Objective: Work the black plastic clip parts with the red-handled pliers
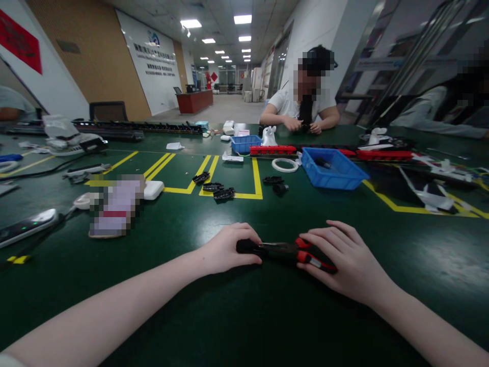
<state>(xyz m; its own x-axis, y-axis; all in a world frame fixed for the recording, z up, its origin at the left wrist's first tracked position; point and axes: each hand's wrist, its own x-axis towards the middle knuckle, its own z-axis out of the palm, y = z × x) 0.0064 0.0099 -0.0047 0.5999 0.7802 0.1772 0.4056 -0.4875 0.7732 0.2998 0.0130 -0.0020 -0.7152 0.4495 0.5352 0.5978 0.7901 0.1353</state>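
Between thumb and fingers, my left hand (229, 248) grips a small black plastic part (249, 247) just above the green table (229, 316). My right hand (347, 255) is closed around the red and black handles of needle-nose pliers (305, 252). The jaws point left and reach the black part; whether they clamp it, I cannot tell. Farther up the table lie several similar black parts (223, 194), along with a small round black piece (280, 189).
A blue bin (332, 168) holds dark pieces, with a white tape ring (284, 164) to its left. A phone (118, 206), a white case (153, 189) and a power strip (28, 227) lie at left. A co-worker (305, 97) sits opposite.
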